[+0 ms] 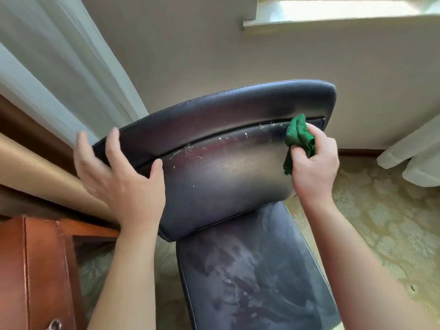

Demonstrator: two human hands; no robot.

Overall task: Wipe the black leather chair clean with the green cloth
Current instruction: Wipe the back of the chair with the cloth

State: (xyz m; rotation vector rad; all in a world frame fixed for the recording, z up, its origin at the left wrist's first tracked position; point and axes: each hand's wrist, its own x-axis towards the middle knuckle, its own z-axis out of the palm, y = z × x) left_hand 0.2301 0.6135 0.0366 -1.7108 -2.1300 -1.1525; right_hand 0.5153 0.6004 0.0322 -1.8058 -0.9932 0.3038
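The black leather chair (221, 177) fills the middle of the view, its padded headrest tilted toward me and its back running down to the lower edge. White flecks and scuffs lie along the seam across the headrest. My left hand (123, 177) grips the headrest's left edge, fingers wrapped over the rim. My right hand (314, 165) holds the bunched green cloth (298, 139) and presses it against the headrest's right end, at the seam. The lower panel shows dusty smears.
A sheer white curtain (54, 67) hangs at the left, with a reddish-brown leather and wood piece (35, 270) below it. A beige wall and window sill (333, 17) stand behind the chair. Patterned carpet (385, 229) spreads to the right, beside more white fabric (419, 158).
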